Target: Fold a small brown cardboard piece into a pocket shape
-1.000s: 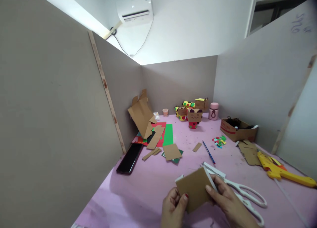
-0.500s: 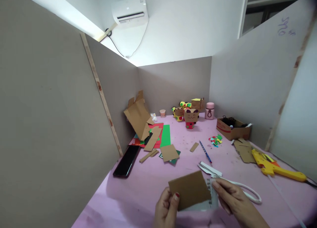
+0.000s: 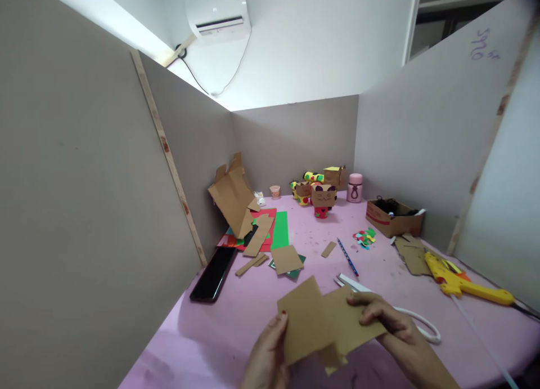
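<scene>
1. Black phone lies flat at the left-centre of the frame, on the pink table.
2. Left hand, bottom centre — pinches the left cardboard piece by its lower-left edge.
3. Right hand grips the overlapping right cardboard piece — both held just above the table.
4. White scissors behind the right hand; yellow glue gun lies at the right.

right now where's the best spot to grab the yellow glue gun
Judging by its pose, take the yellow glue gun by its thick yellow body at the left end, coming from above. It lies flat on the pink table, with its thin nozzle end pointing right. The cardboard scraps lie close behind it.
</scene>
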A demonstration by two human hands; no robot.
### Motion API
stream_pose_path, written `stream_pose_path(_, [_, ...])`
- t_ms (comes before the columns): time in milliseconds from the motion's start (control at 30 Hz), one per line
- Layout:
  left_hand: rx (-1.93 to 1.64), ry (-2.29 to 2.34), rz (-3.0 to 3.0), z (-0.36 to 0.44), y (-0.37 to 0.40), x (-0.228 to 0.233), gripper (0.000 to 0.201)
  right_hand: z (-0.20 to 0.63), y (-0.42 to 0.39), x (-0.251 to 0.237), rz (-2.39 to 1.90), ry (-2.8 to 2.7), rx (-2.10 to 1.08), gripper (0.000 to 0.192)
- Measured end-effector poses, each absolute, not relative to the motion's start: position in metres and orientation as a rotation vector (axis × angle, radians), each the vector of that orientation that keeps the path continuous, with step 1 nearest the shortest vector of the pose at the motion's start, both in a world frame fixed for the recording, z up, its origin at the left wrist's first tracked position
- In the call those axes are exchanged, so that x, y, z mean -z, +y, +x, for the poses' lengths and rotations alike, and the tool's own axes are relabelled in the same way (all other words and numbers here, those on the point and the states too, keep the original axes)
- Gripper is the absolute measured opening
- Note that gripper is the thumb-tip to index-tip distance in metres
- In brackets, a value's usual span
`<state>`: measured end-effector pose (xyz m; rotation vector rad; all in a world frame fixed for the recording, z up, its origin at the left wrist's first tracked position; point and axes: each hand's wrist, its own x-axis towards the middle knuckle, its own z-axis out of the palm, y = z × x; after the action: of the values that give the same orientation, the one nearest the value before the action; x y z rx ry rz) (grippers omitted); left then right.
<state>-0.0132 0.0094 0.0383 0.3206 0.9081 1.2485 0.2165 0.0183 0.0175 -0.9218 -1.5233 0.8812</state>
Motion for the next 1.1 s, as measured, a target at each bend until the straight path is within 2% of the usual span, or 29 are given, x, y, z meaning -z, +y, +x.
stream_pose_path(100, [-1.194, 0.721, 0.421, 0.004, 0.009, -0.023, 0.028, 0.211, 0.017, -0.020, -0.914, -1.642, -0.778, 0.010])
stream_pose_path(200, [-1.245, 0.730, 0.441, 0.012, 0.009, -0.017, 0.029, 0.201, 0.013, -0.016, -0.926, -1.520, -0.781, 0.011])
stream_pose_path(367, [-1.459, 0.790, 0.350, 0.020, 0.008, -0.015, 0.036, 0.160, 0.000, 0.006, -0.851, -0.920, -1.132, 0.044])
stream_pose_path(500, [-1.449, 0.811, 0.370, 0.032, 0.007, 0.009, 0.041, 0.135, -0.004, 0.016, -0.938, -0.890, -1.309, 0.048])
stream_pose_path(600, [-1.438, 0.970, 0.557, 0.029, 0.004, 0.019, 0.047, 0.148, 0.002, -0.002, -0.933, -1.080, -1.321, 0.045])
stream_pose_path(667, [-1.554, 1.231, 0.746, 0.021, 0.003, 0.011, 0.054, 0.165, 0.008, -0.024, -0.921, -1.434, -1.266, 0.039])
stream_pose_path(767, [-1.700, 1.376, 1.290, 0.009, 0.004, -0.016, 0.067, 0.186, 0.016, -0.060, -1.160, -2.011, -0.860, 0.024])
stream_pose_path(833, [-1.497, 1.291, 1.583, 0.004, 0.009, -0.031, 0.056, 0.189, 0.021, -0.078, -1.289, -2.233, -0.614, 0.019])
stream_pose_path(900, [-1.226, 1.183, 1.659, 0.000, 0.016, -0.036, 0.029, 0.186, 0.026, -0.087, -1.344, -2.306, -0.502, 0.018])
stream_pose_path(933, [-1.171, 1.164, 1.641, -0.001, 0.020, -0.035, 0.022, 0.183, 0.029, -0.086, -1.355, -2.306, -0.484, 0.018])
stream_pose_path(1000, [-1.164, 1.159, 1.587, -0.005, 0.026, -0.026, 0.023, 0.180, 0.033, -0.074, -1.364, -2.181, -0.494, 0.025])
stream_pose_path(1100, [-1.205, 1.185, 1.507, -0.011, 0.028, -0.007, 0.031, 0.175, 0.034, -0.030, -1.305, -1.690, -0.693, 0.054])
